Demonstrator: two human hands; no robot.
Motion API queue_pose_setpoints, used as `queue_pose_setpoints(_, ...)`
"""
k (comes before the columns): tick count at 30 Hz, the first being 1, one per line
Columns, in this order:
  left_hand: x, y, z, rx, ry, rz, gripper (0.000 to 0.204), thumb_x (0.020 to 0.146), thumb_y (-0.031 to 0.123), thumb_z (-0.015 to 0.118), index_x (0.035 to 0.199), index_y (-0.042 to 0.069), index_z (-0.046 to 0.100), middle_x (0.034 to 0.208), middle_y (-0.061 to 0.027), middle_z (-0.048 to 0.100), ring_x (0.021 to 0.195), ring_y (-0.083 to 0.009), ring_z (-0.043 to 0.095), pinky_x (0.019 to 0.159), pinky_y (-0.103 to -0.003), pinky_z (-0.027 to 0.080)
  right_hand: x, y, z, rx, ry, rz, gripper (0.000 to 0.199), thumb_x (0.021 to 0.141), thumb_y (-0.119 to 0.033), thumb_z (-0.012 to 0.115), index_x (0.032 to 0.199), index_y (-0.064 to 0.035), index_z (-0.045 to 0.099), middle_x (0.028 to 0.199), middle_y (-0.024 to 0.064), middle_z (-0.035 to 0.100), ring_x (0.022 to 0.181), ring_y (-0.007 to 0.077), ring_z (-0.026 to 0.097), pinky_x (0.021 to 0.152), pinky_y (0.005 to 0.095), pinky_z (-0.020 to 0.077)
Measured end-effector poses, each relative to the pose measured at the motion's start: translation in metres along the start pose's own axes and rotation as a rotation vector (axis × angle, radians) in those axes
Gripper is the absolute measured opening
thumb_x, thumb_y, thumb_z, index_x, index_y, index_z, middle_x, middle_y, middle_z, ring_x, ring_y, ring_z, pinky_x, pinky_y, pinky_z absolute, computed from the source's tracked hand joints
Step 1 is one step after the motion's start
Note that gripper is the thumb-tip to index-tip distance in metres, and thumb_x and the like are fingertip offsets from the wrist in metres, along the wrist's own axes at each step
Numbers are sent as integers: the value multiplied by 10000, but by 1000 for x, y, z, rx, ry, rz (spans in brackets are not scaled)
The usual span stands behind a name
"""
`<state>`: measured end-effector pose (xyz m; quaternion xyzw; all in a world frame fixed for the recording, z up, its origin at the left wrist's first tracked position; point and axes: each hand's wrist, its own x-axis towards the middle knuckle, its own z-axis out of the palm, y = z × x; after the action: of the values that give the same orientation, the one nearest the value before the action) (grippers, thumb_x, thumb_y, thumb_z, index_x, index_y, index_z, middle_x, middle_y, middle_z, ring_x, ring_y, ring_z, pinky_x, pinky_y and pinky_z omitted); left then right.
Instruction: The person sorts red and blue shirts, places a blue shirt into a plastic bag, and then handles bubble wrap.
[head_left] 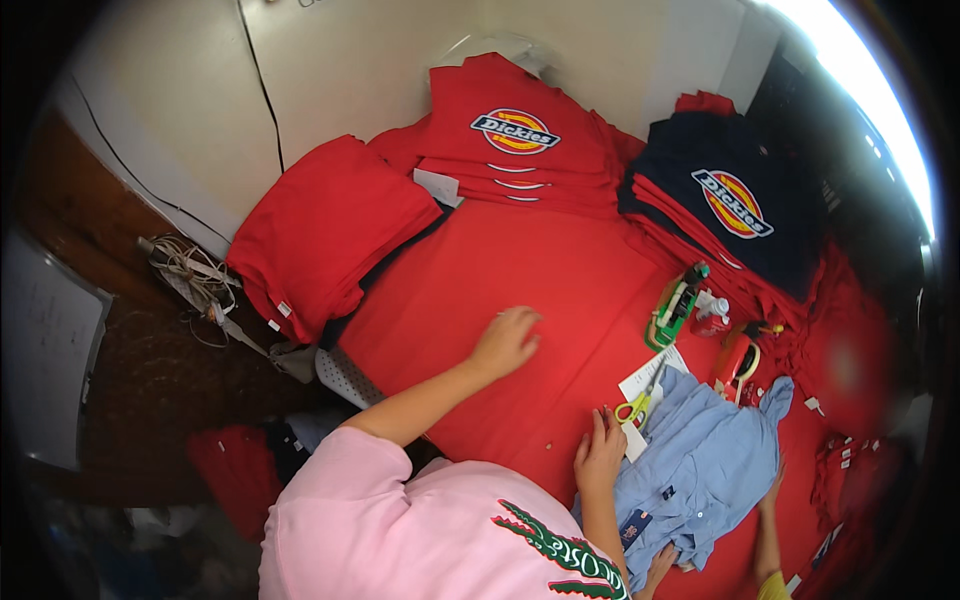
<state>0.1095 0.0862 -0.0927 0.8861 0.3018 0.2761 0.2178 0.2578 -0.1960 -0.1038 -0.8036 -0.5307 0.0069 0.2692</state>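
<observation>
My left hand (508, 342) is over the middle of the red cloth (530, 265), fingers loosely spread with nothing in them. It looks slightly blurred, and I cannot tell whether it touches the cloth. My right hand (600, 450) lies at the left edge of a crumpled light-blue shirt (690, 465), its fingers stretched out. Just above those fingers are scissors with yellow-green handles (632, 408) and white paper (636, 440). A dark tag (635, 527) hangs on the blue shirt. Another person's hand (660, 572) is at the shirt's lower edge; a yellow-sleeved arm (768, 545) reaches its right side.
Folded red shirts (335, 225) lie at the left, with more stacked red shirts (515, 130) behind. A dark navy shirt (735, 185) tops the right pile. A green tape dispenser (675, 310), a small red bottle (711, 315) and a red tape dispenser (735, 365) stand near the blue shirt.
</observation>
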Motion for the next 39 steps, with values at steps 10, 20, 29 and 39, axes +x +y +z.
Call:
queue_pose_setpoints(10, 98, -208, -138, -102, 392, -196, 258, 909, 114, 719, 1151, 36, 671, 1224, -180, 638, 1233, -372, 601, 1068, -431, 483, 78, -119, 73, 174, -257, -48, 510, 893, -94, 708, 1392, -62, 606, 1456, 209, 532, 1298, 388, 540, 1115, 492, 444)
queue_pose_setpoints(20, 287, -418, -157, -99, 425, -323, 334, 960, 223, 701, 1255, 67, 705, 1289, -233, 667, 1259, -404, 592, 1097, -481, 467, 281, -117, 105, 238, -94, 116, 305, 956, -141, 721, 1234, -21, 682, 1263, 226, 646, 1200, 385, 619, 1037, 455, 499)
queue_pose_setpoints(29, 330, -419, -163, -163, 304, -598, 583, 953, 353, 723, 1443, 79, 564, 1213, -227, 716, 1166, -394, 672, 1063, -512, 463, 589, -16, 146, -53, 360, 340, 567, 980, -439, 707, 1222, 72, 655, 1271, 308, 639, 1251, 434, 572, 1077, 475, 457)
queue_pose_setpoints(39, 328, -417, -178, -447, 88, -570, 673, 870, 139, 770, 1451, -81, 509, 1267, -311, 680, 1155, -355, 699, 1007, -385, 535, 626, 36, 162, -362, 100, 559, 539, 900, -498, 706, 1080, 7, 760, 1157, 307, 703, 1097, 464, 679, 970, 524, 533)
